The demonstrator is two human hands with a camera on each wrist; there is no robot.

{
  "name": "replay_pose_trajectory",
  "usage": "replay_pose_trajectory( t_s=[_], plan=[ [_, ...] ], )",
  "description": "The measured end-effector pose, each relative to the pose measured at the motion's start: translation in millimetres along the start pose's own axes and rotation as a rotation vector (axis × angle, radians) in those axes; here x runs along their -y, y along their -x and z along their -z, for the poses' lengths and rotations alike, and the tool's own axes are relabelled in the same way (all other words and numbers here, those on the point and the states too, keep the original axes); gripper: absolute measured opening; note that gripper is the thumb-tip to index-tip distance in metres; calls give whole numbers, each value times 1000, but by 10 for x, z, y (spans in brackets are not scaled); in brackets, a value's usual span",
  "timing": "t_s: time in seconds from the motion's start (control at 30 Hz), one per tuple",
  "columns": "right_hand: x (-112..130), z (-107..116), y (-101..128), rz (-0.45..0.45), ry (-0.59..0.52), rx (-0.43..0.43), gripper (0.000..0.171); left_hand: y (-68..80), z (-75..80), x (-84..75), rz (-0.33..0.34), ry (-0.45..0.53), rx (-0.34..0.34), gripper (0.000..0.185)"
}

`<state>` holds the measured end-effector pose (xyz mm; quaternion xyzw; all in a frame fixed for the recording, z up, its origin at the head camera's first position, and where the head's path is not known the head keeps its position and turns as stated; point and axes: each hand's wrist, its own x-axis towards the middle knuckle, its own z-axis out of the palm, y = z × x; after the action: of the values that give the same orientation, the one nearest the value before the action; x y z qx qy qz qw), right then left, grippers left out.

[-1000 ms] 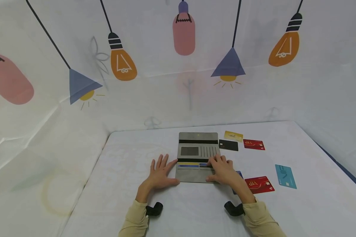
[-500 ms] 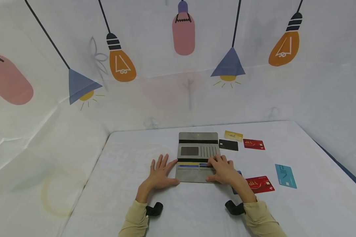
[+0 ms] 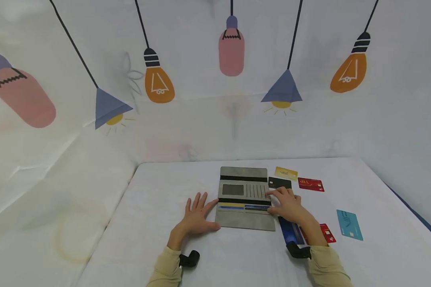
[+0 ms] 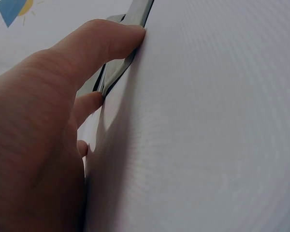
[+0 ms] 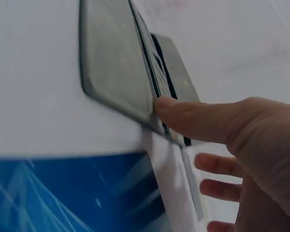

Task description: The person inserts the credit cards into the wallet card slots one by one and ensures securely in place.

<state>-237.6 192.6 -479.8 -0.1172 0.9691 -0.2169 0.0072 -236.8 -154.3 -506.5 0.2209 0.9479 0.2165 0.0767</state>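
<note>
A grey long wallet (image 3: 244, 222) lies unfolded on the white table, with cards (image 3: 231, 205) tucked in the slots of its lower half. My left hand (image 3: 198, 220) is spread flat at its left side, thumb and index fingertip at the edge. In the left wrist view the thumb tip meets the wallet's rim (image 4: 141, 10). At the opposite side is my right hand (image 3: 290, 206), fingers bent loosely, with thumb and index fingertips at the right edge. The right wrist view has that thumb (image 5: 183, 113) against the wallet's lower panel (image 5: 113, 58).
A blue card (image 3: 291, 232) lies below my right hand, beside a red card (image 3: 327, 233) partly hidden by the wrist. Beyond the hand are a black card (image 3: 279, 183), a gold card (image 3: 285, 173) and another red card (image 3: 310, 184). A teal card (image 3: 350, 224) lies farther right.
My right hand has slid rightward from over the card slots to the wallet's right edge, uncovering more slots and more of the blue card. The left hand stays at its edge; the head view has shifted.
</note>
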Motion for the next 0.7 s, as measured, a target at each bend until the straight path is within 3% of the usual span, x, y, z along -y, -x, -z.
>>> replay_pose_trajectory(
  t_s=[0.37,0.7],
  plan=[
    [-485,88,-85,-197,-79,-28,71,-2,-45,5,-9,-5,-10,84],
    [-760,225,-310,-159,-39,46,75,-1,-18,-7,3,-2,-10,84]
  ],
)
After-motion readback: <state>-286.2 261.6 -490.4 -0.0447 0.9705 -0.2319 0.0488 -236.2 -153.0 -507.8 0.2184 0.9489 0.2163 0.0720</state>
